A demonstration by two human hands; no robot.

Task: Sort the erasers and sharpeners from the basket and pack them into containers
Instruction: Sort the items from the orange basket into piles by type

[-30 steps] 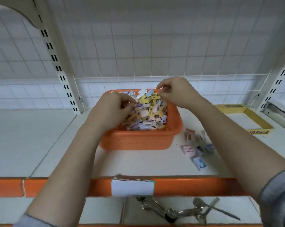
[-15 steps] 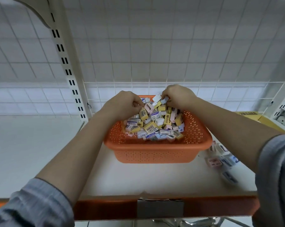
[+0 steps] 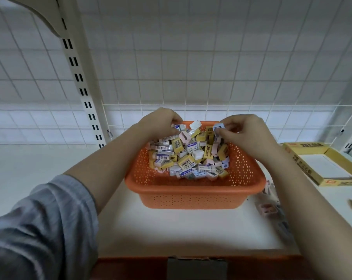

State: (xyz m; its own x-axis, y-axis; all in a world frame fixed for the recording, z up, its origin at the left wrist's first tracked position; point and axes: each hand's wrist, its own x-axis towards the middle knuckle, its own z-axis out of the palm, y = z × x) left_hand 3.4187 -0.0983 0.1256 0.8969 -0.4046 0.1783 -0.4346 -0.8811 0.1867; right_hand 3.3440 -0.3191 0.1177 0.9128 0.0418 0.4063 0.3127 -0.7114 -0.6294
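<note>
On the white shelf (image 3: 181,229), in the middle of the view, stands an orange perforated basket (image 3: 193,197), heaped toward its far side with small boxed erasers (image 3: 186,162) in yellow, white and blue wrappers, mixed with little pastel sharpeners (image 3: 183,136). To the right, well apart from the basket, lies a shallow yellow cardboard box (image 3: 333,156), open at the top, with only its pale floor showing inside. Just beside the basket's near right corner, a few loose pieces lie on the shelf, among them a pink sharpener (image 3: 269,209); the rest are partly hidden by the right forearm and too blurred to name. Both hands reach over the far end of the basket. The left hand (image 3: 159,122) has its fingers curled down into the far left of the heap, touching the pieces there; whether it grips one cannot be told. The right hand (image 3: 246,130), at the far right of the heap, pinches a pale blue sharpener (image 3: 218,127) between thumb and fingertips, just above the pile. A white wire grid (image 3: 191,77) backs the shelf behind the basket.
</note>
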